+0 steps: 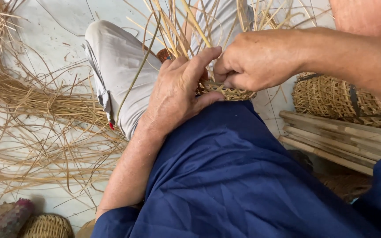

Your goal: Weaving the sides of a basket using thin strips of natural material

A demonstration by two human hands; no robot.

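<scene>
A pale floor [54, 35] spreads under everything, strewn on the left with a wide heap of loose cane strips [36, 110]. The person's lap, in blue cloth [225, 176], fills the lower middle, with a grey trouser leg [120, 66] bent ahead of it. At the right stands a finished open-weave basket [331, 97] behind a stack of wooden slats [336, 136]; a smaller woven basket [45, 225] sits at the bottom left. On the lap's front edge rests the small woven base [230, 92], only a low rim of weaving done, its uprights [186, 22] standing long and unwoven, so most of the work looks ahead. The left hand [177, 92] is closed around the base, thumb pressed beneath it. The right hand [256, 59] pinches a strand at the rim with curled fingers.
</scene>
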